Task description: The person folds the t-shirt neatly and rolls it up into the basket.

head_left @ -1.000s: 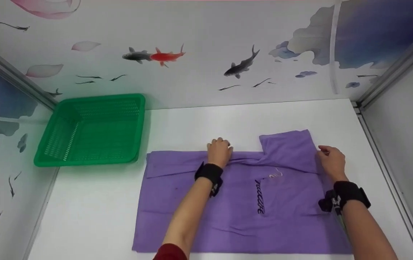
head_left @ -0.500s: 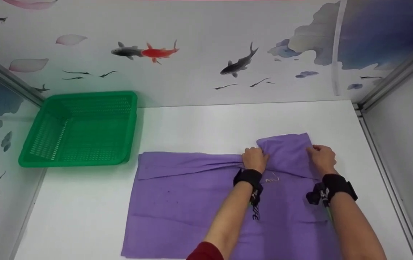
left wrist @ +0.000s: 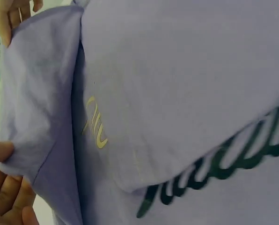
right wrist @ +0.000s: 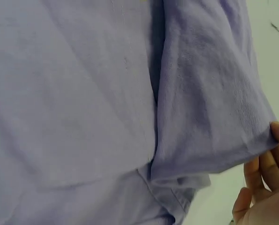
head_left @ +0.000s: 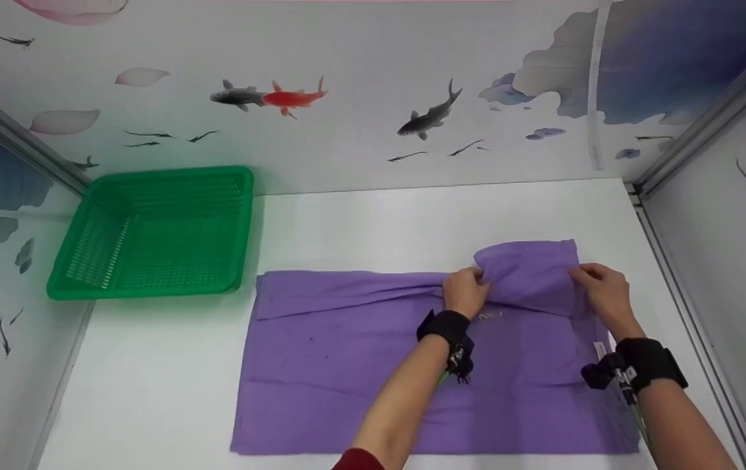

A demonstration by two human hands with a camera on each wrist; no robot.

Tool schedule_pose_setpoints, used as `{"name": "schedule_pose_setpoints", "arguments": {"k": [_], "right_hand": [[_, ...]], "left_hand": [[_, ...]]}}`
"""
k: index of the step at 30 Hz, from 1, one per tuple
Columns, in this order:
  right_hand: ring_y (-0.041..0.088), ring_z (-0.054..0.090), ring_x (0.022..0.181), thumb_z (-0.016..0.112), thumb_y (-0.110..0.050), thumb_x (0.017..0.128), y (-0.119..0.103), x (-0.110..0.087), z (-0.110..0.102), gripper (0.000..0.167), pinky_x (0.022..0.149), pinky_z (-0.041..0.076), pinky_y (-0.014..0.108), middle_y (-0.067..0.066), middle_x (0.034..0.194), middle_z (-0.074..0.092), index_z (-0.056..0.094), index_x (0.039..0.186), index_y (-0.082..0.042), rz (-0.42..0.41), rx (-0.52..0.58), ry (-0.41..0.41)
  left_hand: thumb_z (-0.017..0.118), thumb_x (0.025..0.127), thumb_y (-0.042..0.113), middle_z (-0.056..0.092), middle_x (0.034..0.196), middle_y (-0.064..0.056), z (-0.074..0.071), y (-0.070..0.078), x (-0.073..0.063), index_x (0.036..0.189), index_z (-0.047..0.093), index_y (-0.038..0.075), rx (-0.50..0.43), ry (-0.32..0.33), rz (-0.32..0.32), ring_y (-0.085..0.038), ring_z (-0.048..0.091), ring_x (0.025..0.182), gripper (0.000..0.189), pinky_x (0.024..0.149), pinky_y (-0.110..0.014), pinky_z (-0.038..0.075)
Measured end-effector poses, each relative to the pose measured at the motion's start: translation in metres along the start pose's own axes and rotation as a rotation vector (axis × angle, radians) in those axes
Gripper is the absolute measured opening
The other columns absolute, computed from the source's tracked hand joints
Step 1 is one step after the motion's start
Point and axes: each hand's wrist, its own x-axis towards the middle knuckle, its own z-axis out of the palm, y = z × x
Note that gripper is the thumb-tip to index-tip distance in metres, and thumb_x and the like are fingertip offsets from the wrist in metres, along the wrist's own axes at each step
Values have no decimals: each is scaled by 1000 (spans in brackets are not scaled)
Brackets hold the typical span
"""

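A purple T-shirt [head_left: 359,365] lies spread and partly folded on the white table, with dark and pale lettering on its front. Its sleeve [head_left: 529,274] juts past the far edge at the right. My left hand [head_left: 466,292] pinches the inner side of the sleeve, thumb on top and fingers beneath in the left wrist view. At the sleeve's outer edge my right hand [head_left: 602,294] pinches the fabric between thumb and fingers, as the right wrist view shows at the sleeve [right wrist: 214,93]. The left forearm covers part of the lettering in the head view.
A green plastic basket [head_left: 170,235] with slotted sides stands at the back left of the white table [head_left: 151,378]. Walls printed with fish rise behind and at both sides. Black wrist straps [head_left: 446,329] carry the small cameras.
My left hand has moved right along the shirt's far edge to the sleeve and grips it there. My right hand stays at the sleeve's outer edge, and the sleeve is pulled a little straighter.
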Motion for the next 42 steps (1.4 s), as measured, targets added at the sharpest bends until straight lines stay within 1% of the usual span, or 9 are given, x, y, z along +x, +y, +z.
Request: {"name": "schedule_pose_setpoints", "arguments": {"k": [7, 13, 16, 20, 25, 30, 35, 39, 42], "right_hand": [[-13, 47, 85, 59, -33, 97, 11, -49, -11, 54, 76, 40, 13, -23, 91, 56, 56, 124, 13, -38, 72, -34], [-9, 50, 86, 63, -27, 96, 28, -87, 0, 43, 73, 43, 14, -2, 101, 65, 62, 117, 10, -40, -1, -37], [13, 57, 98, 66, -23, 94, 40, -96, 8, 37, 81, 46, 25, 20, 111, 65, 65, 112, 9, -53, -56, -25], [36, 52, 114, 69, -15, 91, 54, -108, 18, 28, 94, 43, 34, 27, 117, 61, 67, 105, 9, -95, -101, -1], [31, 53, 111, 71, -13, 88, 66, -119, 26, 27, 96, 40, 28, 27, 115, 62, 69, 102, 10, -102, -112, -1], [47, 44, 123, 64, -28, 95, 66, -121, 30, 53, 102, 34, 52, 37, 128, 51, 56, 123, 16, 28, -48, -77], [46, 46, 121, 63, -29, 96, 67, -120, 33, 51, 99, 36, 50, 36, 126, 52, 57, 123, 14, 55, -46, -40], [39, 50, 108, 66, -20, 93, 71, -125, 32, 37, 91, 38, 43, 30, 114, 57, 64, 112, 12, -16, -69, -3], [16, 49, 97, 71, -12, 88, 78, -130, 32, 22, 84, 36, 30, 14, 101, 62, 70, 99, 6, -104, -66, 34]], "left_hand": [[75, 86, 19, 74, 83, -2, -8, -7, -24, 97, 76, 6, -173, -111, -22, -13, 68, 76, 18, 72, -21, 50], [74, 86, 17, 75, 89, 2, -12, -17, -46, 96, 79, 10, -143, -166, -19, -11, 68, 83, 13, 82, -22, 48], [74, 86, 15, 74, 86, 3, -10, -25, -53, 91, 79, 12, -72, -166, 94, -11, 66, 82, 8, 82, -23, 43], [76, 84, 14, 71, 86, 4, -8, -38, -66, 86, 78, 14, 54, -153, 282, -15, 61, 91, 3, 78, -25, 37], [78, 81, 14, 69, 90, 4, -3, -53, -81, 83, 76, 16, 180, -177, 432, -16, 53, 95, 3, 79, -26, 38], [80, 82, 22, 67, 93, 3, -1, -57, -90, 94, 68, 13, 134, -238, 352, -13, 48, 86, 20, 80, -25, 38], [77, 84, 32, 69, 91, 3, 5, -51, -92, 116, 64, 10, 124, -178, 245, -13, 51, 83, 41, 79, -24, 41], [76, 86, 27, 71, 92, 3, 5, -48, -91, 110, 73, 13, 189, -150, 276, -13, 55, 84, 28, 76, -24, 42], [76, 84, 17, 70, 93, 2, 2, -50, -93, 99, 77, 15, 206, -154, 359, -15, 55, 85, 15, 73, -24, 40]]}}
